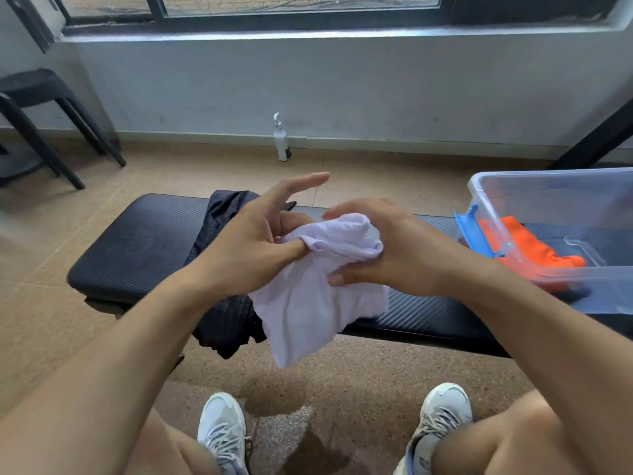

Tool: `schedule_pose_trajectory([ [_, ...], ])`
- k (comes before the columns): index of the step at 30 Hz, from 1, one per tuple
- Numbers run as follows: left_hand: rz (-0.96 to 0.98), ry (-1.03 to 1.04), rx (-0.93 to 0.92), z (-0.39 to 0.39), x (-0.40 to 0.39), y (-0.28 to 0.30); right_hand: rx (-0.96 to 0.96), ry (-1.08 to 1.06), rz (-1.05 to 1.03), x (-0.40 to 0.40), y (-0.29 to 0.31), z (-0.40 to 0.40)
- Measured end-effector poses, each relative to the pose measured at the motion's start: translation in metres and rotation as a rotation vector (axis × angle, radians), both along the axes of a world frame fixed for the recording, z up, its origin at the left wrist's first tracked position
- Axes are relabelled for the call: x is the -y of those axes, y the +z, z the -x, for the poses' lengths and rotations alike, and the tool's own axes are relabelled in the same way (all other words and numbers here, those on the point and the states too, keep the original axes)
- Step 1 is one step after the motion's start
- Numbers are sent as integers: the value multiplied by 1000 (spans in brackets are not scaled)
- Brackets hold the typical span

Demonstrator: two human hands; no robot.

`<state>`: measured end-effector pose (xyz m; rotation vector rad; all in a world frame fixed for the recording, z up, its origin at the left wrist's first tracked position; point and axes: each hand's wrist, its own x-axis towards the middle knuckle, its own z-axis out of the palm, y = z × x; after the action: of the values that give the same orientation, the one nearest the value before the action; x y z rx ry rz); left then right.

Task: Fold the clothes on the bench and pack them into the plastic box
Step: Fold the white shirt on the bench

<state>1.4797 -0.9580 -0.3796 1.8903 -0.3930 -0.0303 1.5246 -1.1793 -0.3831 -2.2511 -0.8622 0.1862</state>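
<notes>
The soft, light pale lilac cotton garment (318,289) was gripped by both hands (387,248), best held along its bunched top edge

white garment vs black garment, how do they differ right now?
The white garment is held in both hands, left hand and right hand, above the bench; the black garment lies untouched, draped over the bench's near edge. White is bunched; black is spread. Neither is in the plastic box.
</notes>
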Motion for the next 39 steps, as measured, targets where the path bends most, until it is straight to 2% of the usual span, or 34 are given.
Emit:
schedule_pose_trajectory([
  [4,-110,116,18,-7,-9,-4,-98,-35,-150,1,-2,-7],
  [6,-209,101,-133,-11,-15,-9,-204,-35,-207,1,-4,-9],
  [9,-431,-51,-334,-14,-19,-17,-429,-28,-292,3,-14,-14],
  [11,-548,-32,-332,-18,-20,-23,-510,-42,-272,7,-20,-20],
  [14,-529,138,-288,-27,-27,-32,-567,-92,-245,11,-27,-33],
  [16,-430,206,-270,-32,-31,-38,-523,-137,-259,12,-34,-40],
  [20,-323,329,-111,-42,-28,-50,-413,-189,-314,11,-44,-47],
  [22,-257,385,-47,-48,-27,-56,-334,-226,-276,9,-46,-51],
  [25,-203,491,41,-57,-27,-61,-171,-332,-240,3,-53,-59],
  [28,-155,578,107,-62,-24,-62,-101,-401,-280,-3,-58,-64],
  [30,-131,576,50,-66,-23,-63,-61,-418,-290,-6,-61,-69],
  [34,-213,388,-266,-65,-24,-73,-71,-405,-310,-7,-67,-73],
  [36,-277,348,-266,-65,-25,-80,-80,-390,-309,-6,-68,-75],
  [39,-238,366,-197,-65,-20,-82,-145,-376,-275,-5,-68,-78],
])
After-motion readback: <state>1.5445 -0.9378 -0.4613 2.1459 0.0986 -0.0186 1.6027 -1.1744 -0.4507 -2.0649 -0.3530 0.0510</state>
